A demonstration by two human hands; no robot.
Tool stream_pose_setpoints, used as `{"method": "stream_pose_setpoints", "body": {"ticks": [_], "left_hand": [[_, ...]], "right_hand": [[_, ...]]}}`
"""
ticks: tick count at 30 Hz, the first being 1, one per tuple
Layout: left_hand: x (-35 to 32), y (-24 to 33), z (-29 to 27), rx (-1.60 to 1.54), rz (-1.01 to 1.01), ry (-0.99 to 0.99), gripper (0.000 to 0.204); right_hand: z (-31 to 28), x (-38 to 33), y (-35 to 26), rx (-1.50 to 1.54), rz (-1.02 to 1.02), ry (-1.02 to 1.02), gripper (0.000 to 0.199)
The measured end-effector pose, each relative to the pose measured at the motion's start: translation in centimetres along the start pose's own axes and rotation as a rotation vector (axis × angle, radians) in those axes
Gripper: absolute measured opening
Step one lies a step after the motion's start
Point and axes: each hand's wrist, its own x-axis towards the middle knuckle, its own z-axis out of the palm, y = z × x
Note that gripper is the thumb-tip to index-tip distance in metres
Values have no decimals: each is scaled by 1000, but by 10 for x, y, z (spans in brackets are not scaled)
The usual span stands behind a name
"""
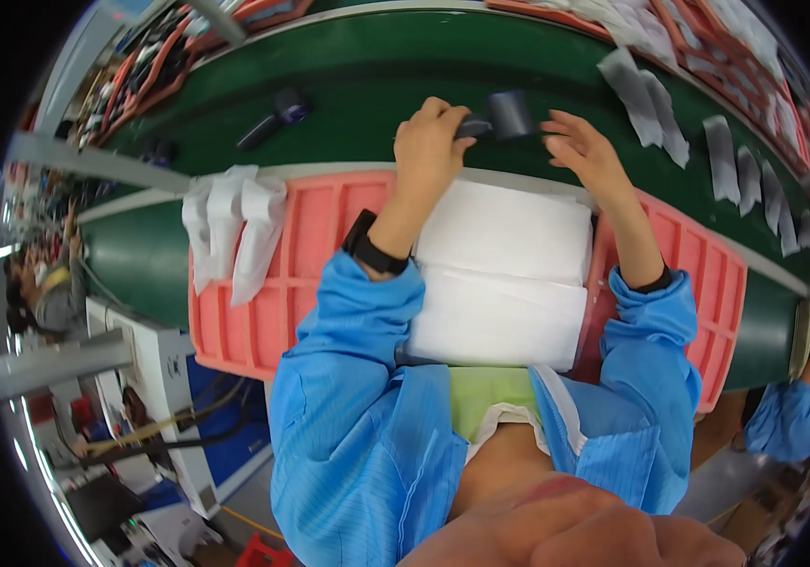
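Observation:
My left hand [427, 146] is closed around the slim handle of a dark hair dryer [511, 115], holding it over the green conveyor belt [358, 90]. Its wide round head points to the right. Just beyond that head is my right hand [583, 151], fingers apart and apparently not touching it. Another dark hair dryer [273, 119] with a purplish ring lies on the belt to the left. Between my forearms sit two stacks of white sheets, a far stack [504, 231] and a near stack [499, 317].
Pink compartment trays lie either side of the stacks, a left tray [307, 222] and a right tray [707, 283]. White sleeves [235, 222] drape over the left one. Several white-wrapped pieces [646, 99] rest on the belt at right. A co-worker [788, 416] is at far right.

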Motion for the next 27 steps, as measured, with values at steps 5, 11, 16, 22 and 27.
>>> {"method": "stream_pose_setpoints", "body": {"ticks": [5,11,16,22,27], "left_hand": [[-18,66,-6,-144,375,430,29],[-52,97,16,-413,420,-68,26],[-57,94,44,-141,356,-401,29],[-60,84,59,-98,452,-306,21],[-41,64,33,-539,84,-335,14]], "right_hand": [[-15,-15,-31,141,-14,-181,52],[-16,-8,-26,-290,-306,124,53],[-16,-7,-18,-309,-323,100,54],[-25,-12,-27,-308,-341,85,55],[-78,-36,-55,-401,-411,207,59]]}}
